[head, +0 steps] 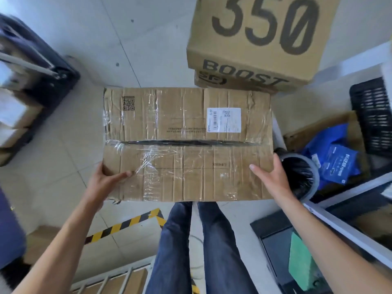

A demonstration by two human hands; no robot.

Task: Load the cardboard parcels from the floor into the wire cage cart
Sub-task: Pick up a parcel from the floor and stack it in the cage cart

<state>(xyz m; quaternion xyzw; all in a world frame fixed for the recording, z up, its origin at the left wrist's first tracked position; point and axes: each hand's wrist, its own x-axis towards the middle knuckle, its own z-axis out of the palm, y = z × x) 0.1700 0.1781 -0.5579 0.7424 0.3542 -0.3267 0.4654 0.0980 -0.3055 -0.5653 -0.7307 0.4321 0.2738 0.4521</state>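
A wide, flat cardboard parcel point(186, 143) wrapped in clear tape, with a white shipping label, is held level in front of me above my legs. My left hand point(106, 181) grips its near left corner, thumb lying on top. My right hand point(271, 177) holds the near right edge, thumb on top too. Both sets of fingers are hidden under the box. Grey wire bars of the cage cart point(110, 279) show at the bottom left, with cardboard behind them.
A brown box marked "350 BOOST" point(261, 43) sits on another box just beyond the parcel. At right are a black-lined bin point(301, 175), blue packets point(333, 158) in an open carton and a black crate point(373, 115). A dark suitcase point(38, 66) stands at left. Yellow-black tape point(127, 223) marks the floor.
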